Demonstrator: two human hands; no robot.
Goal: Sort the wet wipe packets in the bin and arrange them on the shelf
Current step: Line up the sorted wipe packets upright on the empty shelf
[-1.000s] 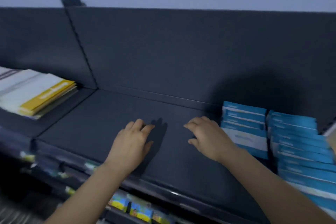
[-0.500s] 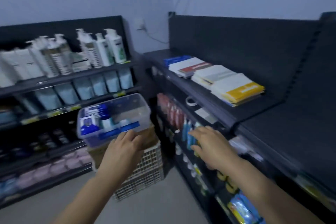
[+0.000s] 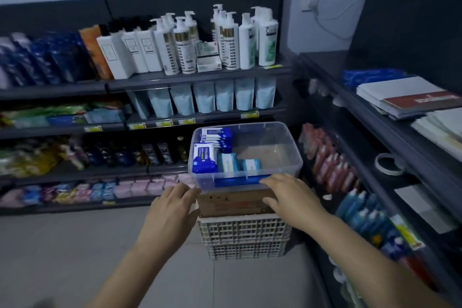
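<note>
A clear plastic bin (image 3: 287, 157) sits on a cardboard box (image 3: 232, 204) stacked on white crates (image 3: 243, 237). Inside it, along the left side, stand dark blue wet wipe packets (image 3: 203, 157) and light blue packets (image 3: 228, 162); its right half shows bare bottom. My left hand (image 3: 172, 207) hovers just left of the bin's near corner, fingers relaxed and empty. My right hand (image 3: 291, 195) is at the bin's near rim, fingers loosely bent, holding nothing. The dark shelf (image 3: 390, 127) runs along the right.
Pump bottles (image 3: 190, 42) and pouches fill the far shelves. Booklets and paper stacks (image 3: 410, 97) lie on the right shelf, a tape roll (image 3: 390, 164) on the level below, and bottles (image 3: 332, 165) lower still. Grey tiled floor lies to the left of the crates.
The view has swung left from the dark shelf with stacked blue packets to the bin. Both hands left the shelf surface and now reach the bin's near side.
</note>
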